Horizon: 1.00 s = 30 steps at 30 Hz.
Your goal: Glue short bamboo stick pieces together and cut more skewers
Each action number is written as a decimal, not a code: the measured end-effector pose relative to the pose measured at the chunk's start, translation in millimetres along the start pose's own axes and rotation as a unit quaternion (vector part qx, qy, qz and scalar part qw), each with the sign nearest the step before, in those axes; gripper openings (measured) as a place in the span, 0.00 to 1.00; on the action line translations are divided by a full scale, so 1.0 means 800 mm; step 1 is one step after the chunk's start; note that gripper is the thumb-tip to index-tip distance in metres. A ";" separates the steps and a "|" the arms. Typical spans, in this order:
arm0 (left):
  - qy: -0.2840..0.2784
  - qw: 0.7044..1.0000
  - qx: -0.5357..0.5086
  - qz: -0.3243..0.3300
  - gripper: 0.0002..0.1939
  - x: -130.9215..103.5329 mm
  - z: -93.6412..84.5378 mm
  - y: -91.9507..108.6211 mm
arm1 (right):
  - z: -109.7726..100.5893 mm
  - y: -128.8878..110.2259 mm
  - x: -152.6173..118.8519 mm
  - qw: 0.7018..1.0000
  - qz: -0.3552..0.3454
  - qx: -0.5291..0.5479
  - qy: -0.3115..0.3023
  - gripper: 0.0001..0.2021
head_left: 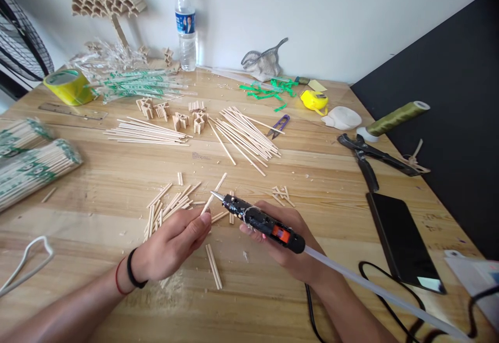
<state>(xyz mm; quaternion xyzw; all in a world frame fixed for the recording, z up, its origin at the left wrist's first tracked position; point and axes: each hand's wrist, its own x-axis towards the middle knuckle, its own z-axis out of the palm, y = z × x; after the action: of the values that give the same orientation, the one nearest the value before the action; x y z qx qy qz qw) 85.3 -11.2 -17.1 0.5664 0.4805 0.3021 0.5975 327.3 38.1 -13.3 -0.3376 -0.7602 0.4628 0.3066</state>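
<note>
Pinched between the thumb and fingers of my left hand (pixel 177 241) is a short wooden stick (pixel 219 186), tilted up and to the right. My right hand (pixel 286 236) is wrapped round a black glue gun (pixel 259 221) with an orange part and a long clear glue stick (pixel 374 288) in its back end. The metal nozzle is at the stick, touching or very close. Cut stick pieces (pixel 179 200) lie in a loose pile behind my left hand, which hides part of them. Two sticks side by side (pixel 213 266) lie nearer me, between my hands.
Long sticks (pixel 249 137), small glued stick shapes (pixel 181 120) and purple snips (pixel 279 126) lie farther back. Bagged sticks (pixel 35 174) are at left. Pliers (pixel 366 158), a phone (pixel 403 241) and a black cable (pixel 390 301) lie at right. A bottle (pixel 186 36) stands by the wall.
</note>
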 end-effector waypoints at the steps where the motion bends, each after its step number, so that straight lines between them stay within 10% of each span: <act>1: 0.001 1.000 0.003 0.000 0.28 0.000 0.000 0.000 | 0.000 -0.001 0.000 1.000 0.003 0.004 0.003 0.06; 30: -0.004 1.000 0.015 -0.012 0.27 -0.001 0.001 -0.001 | 0.003 -0.005 -0.001 1.000 0.012 -0.018 0.020 0.07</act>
<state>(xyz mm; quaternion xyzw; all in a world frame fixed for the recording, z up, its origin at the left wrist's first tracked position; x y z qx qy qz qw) 85.5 -12.6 -17.8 0.5707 0.4893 0.2856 0.5944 325.4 34.9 -10.9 -0.3610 -0.7579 0.4462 0.3100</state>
